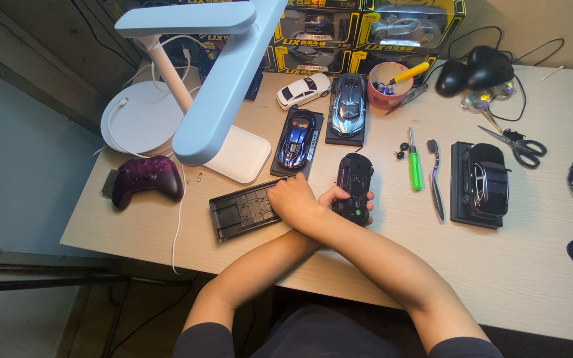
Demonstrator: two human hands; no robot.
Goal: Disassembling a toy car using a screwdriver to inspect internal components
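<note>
Crossed forearms over a wooden surface point(512, 265) strewn with model cars.

Nearest the camera, the arms cross: the right hand point(293, 199) rests on a black display base point(240, 211), its grip hidden under the knuckles, so I cannot tell how it stands; the left hand point(339, 197) has its grip pinching a dark model car point(354, 185). Beyond lie a purple game controller point(147, 178), a green screwdriver point(415, 169), scissors point(518, 142) and a pale blue desk lamp point(217, 86); boxed cars line the far wall.
</note>
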